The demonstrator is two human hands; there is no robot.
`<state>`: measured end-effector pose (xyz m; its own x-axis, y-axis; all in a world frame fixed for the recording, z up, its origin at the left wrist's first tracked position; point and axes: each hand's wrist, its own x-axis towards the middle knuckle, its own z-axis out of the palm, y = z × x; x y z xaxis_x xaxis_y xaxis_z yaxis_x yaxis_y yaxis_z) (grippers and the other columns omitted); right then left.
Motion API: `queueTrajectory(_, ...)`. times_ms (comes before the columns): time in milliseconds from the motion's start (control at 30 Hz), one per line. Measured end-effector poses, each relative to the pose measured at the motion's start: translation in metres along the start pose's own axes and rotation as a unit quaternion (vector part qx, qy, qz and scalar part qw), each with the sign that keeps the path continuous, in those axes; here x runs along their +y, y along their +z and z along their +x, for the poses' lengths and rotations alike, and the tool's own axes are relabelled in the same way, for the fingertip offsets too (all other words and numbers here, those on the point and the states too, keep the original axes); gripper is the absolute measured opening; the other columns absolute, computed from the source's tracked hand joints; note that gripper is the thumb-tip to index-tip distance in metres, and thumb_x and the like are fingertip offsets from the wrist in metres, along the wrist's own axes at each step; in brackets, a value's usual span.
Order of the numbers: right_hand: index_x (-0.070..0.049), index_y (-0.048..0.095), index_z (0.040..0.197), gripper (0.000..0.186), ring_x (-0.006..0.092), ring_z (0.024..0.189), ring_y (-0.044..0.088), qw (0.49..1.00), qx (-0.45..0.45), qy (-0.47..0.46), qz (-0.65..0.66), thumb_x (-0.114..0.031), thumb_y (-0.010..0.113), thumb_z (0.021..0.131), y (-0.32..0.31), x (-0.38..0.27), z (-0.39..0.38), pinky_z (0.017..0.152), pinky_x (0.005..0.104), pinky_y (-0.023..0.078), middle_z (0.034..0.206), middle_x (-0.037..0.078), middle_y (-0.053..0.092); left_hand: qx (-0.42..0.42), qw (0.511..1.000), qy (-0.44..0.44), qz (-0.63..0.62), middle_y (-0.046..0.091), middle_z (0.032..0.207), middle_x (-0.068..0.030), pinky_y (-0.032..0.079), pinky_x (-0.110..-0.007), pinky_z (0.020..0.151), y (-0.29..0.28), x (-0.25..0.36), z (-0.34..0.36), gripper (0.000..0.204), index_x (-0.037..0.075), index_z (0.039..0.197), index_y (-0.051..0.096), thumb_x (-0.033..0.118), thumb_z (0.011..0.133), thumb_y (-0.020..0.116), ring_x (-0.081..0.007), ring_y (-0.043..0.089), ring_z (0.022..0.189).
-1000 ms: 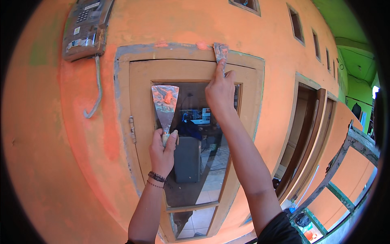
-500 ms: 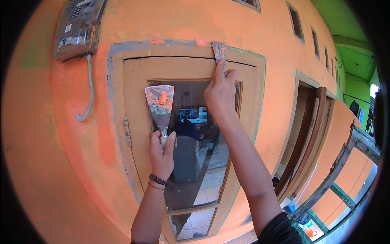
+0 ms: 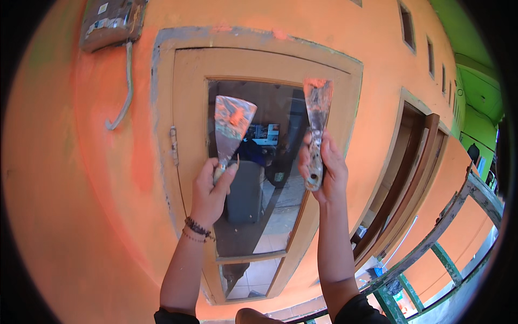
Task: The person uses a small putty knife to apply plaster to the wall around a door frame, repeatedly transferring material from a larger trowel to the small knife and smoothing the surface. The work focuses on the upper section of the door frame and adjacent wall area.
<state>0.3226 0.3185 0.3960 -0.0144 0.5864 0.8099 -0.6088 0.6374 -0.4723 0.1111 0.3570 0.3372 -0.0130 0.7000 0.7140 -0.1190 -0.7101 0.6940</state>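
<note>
My left hand (image 3: 209, 190) grips the handle of a wide putty knife (image 3: 230, 125), blade up, with an orange smear of filler on it. My right hand (image 3: 322, 170) grips a narrower putty knife (image 3: 317, 108), its blade upright and tipped with orange, held in front of the window's right side. Both blades stand before the glass pane (image 3: 253, 178) of a tan wooden window frame (image 3: 190, 108) set in an orange wall (image 3: 81, 205). Grey filler runs along the frame's outer edge (image 3: 162, 38) at the top and left. A dark beaded bracelet sits on my left wrist.
A grey electrical box (image 3: 110, 21) with a hanging cable is fixed on the wall at the upper left. A brown door frame (image 3: 410, 162) stands to the right. A worn green and grey scaffold rail (image 3: 448, 227) runs along the lower right. Green wall lies beyond.
My right hand has come down from the top edge of the window frame, and the narrow knife now stands upright in front of the pane. The left hand keeps its knife raised.
</note>
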Motion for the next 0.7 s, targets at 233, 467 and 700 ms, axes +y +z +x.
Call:
queueTrajectory(233,0.001,0.054,0.115,0.032,0.0180,0.083,0.059,0.991,-0.070,0.102,-0.049,-0.021,0.054,0.091,-0.028,0.045,-0.082,0.067,0.0311,0.050,0.099,0.011,0.059,-0.087,0.984,-0.150,0.032,0.049,0.056,0.0038,0.033,-0.019,0.040,-0.042,0.036,-0.117,0.025,-0.001,0.096,0.056,0.020,0.086,0.065,-0.0022,0.043,0.042)
queueTrajectory(467,-0.001,0.064,0.107,0.022,0.0176,0.082,0.058,0.942,-0.184,0.098,-0.265,-0.007,0.058,0.087,-0.023,0.062,-0.115,0.071,0.0268,0.048,0.099,0.011,0.060,-0.087,0.968,-0.233,0.042,0.055,0.059,-0.0001,0.037,-0.017,0.038,-0.080,0.048,-0.192,0.016,-0.003,0.093,0.062,0.009,0.083,0.065,-0.0028,0.048,0.043)
queueTrajectory(700,-0.004,0.069,0.097,0.020,0.0185,0.078,0.060,0.895,-0.313,0.170,-0.269,-0.001,0.066,0.078,-0.009,0.076,-0.110,0.067,0.0283,0.046,0.089,0.010,0.063,-0.067,0.950,-0.303,0.027,0.053,0.055,0.0020,0.036,-0.018,0.041,-0.112,0.059,-0.240,0.024,-0.003,0.097,0.063,0.016,0.083,0.068,-0.0019,0.046,0.044)
